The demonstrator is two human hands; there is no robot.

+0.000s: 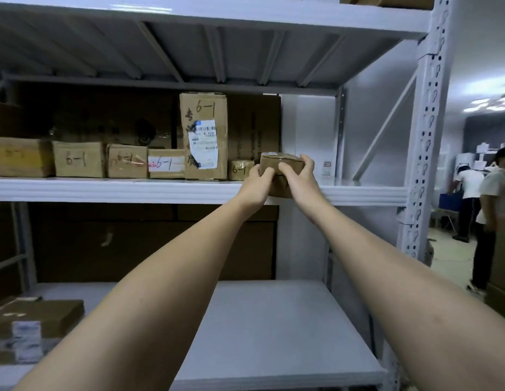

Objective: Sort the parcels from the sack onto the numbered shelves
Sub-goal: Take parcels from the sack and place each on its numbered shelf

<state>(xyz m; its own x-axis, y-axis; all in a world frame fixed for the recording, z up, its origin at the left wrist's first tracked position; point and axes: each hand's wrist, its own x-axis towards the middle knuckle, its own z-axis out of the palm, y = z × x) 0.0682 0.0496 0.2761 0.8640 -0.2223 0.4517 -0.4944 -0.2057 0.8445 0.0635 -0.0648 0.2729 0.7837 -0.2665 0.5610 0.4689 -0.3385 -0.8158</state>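
Two bare arms reach far out and up, almost straight, from the bottom of the view. The left hand (255,186) curls its fingers round the left side of a small brown parcel (281,166). The right hand (298,179) grips the right side, thumb on the front. The parcel is at the front edge of the middle shelf (367,194), near its right end. It sits just beside a little box marked 6-1 (240,170) and near a tall box (204,136).
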